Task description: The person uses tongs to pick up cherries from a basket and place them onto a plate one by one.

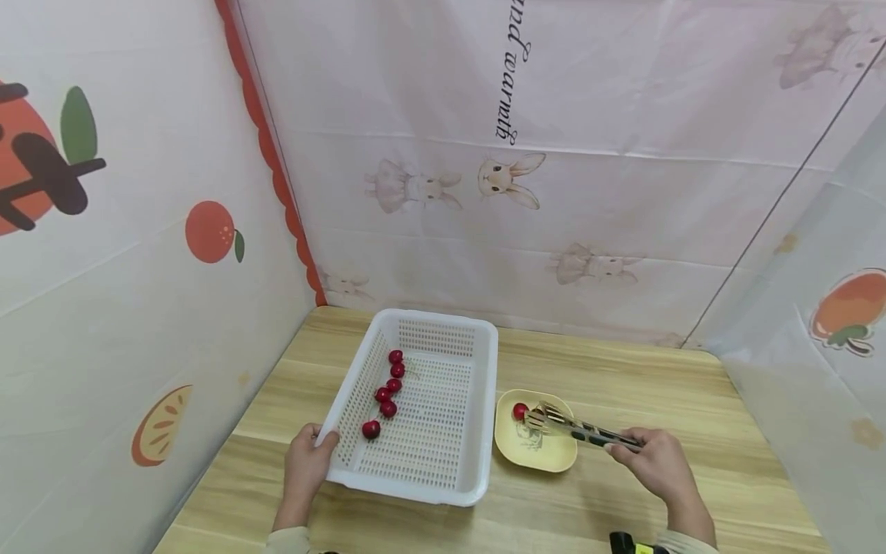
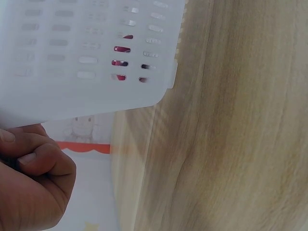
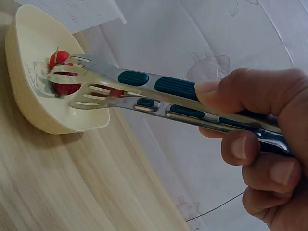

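My left hand grips the near left corner of a white plastic basket, thumb over its rim. Several dark red cherries lie along the basket's left side. With my right hand I hold metal tongs with dark green grip inserts, thumb on the upper arm and fingers beneath. Their slotted heads are over a shallow pale yellow dish, right beside cherries in it. The slotted heads partly hide these cherries, so whether one is pinched between them I cannot tell.
The basket and dish stand side by side on a wooden tabletop. Printed cloth walls rise at the back, left and right. A dark object with a yellow label shows by the right sleeve.
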The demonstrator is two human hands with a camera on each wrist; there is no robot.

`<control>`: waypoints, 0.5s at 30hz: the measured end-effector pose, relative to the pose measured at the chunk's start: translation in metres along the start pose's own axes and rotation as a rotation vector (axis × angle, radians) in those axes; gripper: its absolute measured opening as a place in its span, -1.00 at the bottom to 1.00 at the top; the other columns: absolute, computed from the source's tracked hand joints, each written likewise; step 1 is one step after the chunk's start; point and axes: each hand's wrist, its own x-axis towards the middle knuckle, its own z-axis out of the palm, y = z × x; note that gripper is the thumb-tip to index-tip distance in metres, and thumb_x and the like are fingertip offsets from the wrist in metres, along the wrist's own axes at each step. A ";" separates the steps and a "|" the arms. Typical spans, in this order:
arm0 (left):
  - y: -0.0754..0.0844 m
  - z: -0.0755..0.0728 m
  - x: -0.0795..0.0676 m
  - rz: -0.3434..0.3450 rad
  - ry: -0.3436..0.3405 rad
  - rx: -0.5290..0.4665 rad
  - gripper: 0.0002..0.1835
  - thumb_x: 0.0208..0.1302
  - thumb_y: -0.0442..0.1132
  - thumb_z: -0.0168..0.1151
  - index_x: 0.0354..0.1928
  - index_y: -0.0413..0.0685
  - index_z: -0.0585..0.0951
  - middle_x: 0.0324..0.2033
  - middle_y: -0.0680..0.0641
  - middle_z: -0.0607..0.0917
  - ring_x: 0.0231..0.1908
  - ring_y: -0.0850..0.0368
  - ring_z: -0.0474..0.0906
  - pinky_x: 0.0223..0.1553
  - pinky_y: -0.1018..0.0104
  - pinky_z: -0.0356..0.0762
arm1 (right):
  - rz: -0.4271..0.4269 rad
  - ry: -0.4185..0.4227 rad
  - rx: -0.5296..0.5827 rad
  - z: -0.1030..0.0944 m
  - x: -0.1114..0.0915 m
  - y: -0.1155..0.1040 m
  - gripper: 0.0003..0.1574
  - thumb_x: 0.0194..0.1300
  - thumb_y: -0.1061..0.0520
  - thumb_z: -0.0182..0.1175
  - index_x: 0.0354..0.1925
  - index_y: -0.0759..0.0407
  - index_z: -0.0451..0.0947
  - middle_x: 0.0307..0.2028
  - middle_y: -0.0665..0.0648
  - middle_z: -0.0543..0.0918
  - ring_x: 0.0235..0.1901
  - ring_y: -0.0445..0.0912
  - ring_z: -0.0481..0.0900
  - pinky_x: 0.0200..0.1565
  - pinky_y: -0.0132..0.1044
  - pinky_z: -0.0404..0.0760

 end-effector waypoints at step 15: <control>-0.001 0.000 0.001 -0.014 -0.011 -0.006 -0.81 0.23 -0.27 0.14 -0.32 -0.32 0.47 -0.48 -0.14 0.63 -0.52 0.06 0.55 -0.58 0.32 0.45 | 0.030 -0.004 -0.047 -0.009 -0.003 -0.007 -0.61 0.04 0.04 0.35 -0.25 0.33 0.62 -0.41 0.10 0.64 -0.49 -0.11 0.50 -0.46 -0.23 0.48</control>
